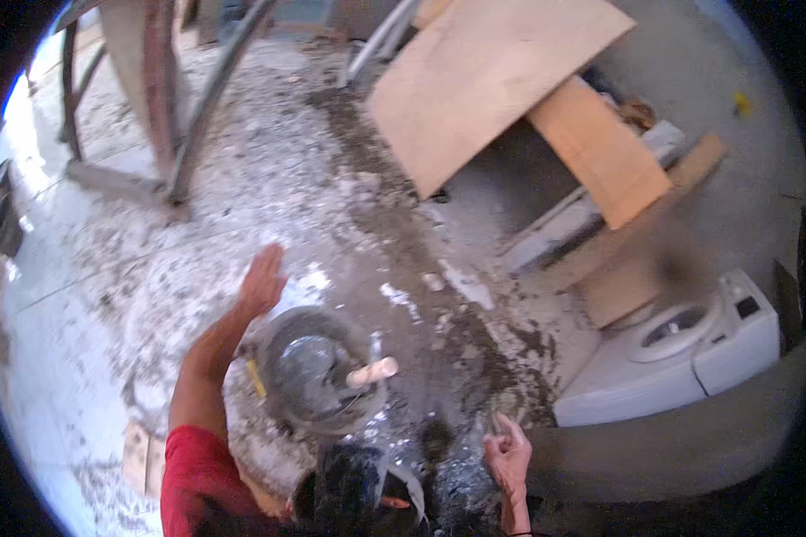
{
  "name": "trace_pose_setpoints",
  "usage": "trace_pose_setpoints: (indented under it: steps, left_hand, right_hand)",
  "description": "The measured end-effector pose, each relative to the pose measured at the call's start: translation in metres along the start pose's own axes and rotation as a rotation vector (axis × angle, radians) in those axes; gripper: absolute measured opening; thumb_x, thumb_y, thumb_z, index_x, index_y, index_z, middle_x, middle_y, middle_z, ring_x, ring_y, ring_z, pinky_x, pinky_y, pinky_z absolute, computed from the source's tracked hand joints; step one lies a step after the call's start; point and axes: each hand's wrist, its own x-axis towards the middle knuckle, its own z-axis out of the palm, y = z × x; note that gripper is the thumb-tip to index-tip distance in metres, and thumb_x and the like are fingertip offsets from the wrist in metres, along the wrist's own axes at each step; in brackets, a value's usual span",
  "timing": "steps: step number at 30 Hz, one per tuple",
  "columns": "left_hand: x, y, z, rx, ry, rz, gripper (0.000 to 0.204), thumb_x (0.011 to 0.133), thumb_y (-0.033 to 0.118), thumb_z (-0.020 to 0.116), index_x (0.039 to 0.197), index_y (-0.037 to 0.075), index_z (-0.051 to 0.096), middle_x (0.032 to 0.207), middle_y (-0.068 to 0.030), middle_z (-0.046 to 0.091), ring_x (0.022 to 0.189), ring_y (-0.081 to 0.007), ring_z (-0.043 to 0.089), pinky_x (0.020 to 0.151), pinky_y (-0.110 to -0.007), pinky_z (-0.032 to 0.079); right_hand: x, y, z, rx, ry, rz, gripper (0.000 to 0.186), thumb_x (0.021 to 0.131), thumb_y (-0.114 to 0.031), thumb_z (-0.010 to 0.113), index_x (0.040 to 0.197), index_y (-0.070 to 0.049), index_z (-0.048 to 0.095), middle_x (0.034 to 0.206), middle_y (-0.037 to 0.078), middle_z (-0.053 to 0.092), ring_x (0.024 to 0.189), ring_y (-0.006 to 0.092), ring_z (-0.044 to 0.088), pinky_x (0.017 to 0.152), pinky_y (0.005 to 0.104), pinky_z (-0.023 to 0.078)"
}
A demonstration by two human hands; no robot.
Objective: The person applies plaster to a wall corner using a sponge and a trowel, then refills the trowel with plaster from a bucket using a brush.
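Note:
A round grey tub (274,394) stands on the messy floor before me, with wet grey mortar (306,358) in it. A tool's pale wooden handle (373,371) sticks up from the tub's right side; its working end is not clear to see. My left hand (264,279) reaches past the far left rim, fingers stretched out, holding nothing. Lower and to the right, my right hand (509,452) hovers near the floor with its fingers loosely bent and partly apart, nothing visible in it. A dark container (416,488) sits close to me at the lower edge, partly hidden.
A white front-loading washing machine (672,349) stands at the right. Wooden boards (501,80) lean over stacked pieces at the far right. A metal frame (175,116) stands far left. Wet splashes and rubble cover much of the floor (403,224). A yellow-handled tool (256,378) lies beside the tub.

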Motion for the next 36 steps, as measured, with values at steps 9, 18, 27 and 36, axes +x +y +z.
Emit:
trace_pose_setpoints:
  steps: [9, 18, 27, 36]
  left_hand:
    - [0.008, 0.002, 0.011, 0.051, -0.125, -0.114, 0.07, 0.09, 0.03, 0.047, 0.144, -0.005, 0.022, 0.151, -0.0224, 0.021, 0.142, -0.0353, 0.015, 0.116, -0.049, 0.006]
    - [0.023, 0.014, 0.004, 0.023, -0.187, -0.165, 0.07, 0.09, 0.03, 0.046, 0.144, -0.006, 0.021, 0.151, -0.0242, 0.02, 0.143, -0.0361, 0.014, 0.116, -0.052, 0.003]
    - [0.034, 0.019, -0.01, 0.02, -0.254, -0.206, 0.07, 0.089, 0.03, 0.046, 0.145, -0.003, 0.022, 0.152, -0.0235, 0.017, 0.143, -0.0381, 0.011, 0.115, -0.054, 0.001]
    - [0.046, 0.016, -0.018, 0.008, -0.296, -0.267, 0.069, 0.087, 0.031, 0.046, 0.146, 0.001, 0.025, 0.153, -0.0236, 0.016, 0.143, -0.0382, 0.011, 0.115, -0.055, 0.0]
  right_hand:
    - [0.137, -0.104, -0.051, 0.218, 0.06, -0.275, 0.05, 0.091, -0.022, 0.064, 0.133, -0.002, 0.045, 0.118, 0.013, 0.059, 0.103, 0.0187, 0.059, 0.086, 0.0333, 0.05]
    - [0.369, -0.297, -0.122, 0.361, 0.197, -0.499, 0.048, 0.091, -0.023, 0.059, 0.132, -0.003, 0.045, 0.111, 0.011, 0.06, 0.091, 0.0185, 0.06, 0.073, 0.0312, 0.052]
    - [0.497, -0.422, -0.126, 0.66, 0.138, -0.427, 0.062, 0.094, -0.035, 0.048, 0.144, -0.004, 0.028, 0.143, 0.019, 0.032, 0.118, 0.0286, 0.045, 0.089, 0.0427, 0.046]
    - [0.561, -0.453, -0.13, 0.812, 0.109, -0.25, 0.061, 0.096, -0.042, 0.045, 0.147, -0.015, 0.024, 0.146, 0.023, 0.024, 0.125, 0.0343, 0.039, 0.1, 0.0461, 0.041]
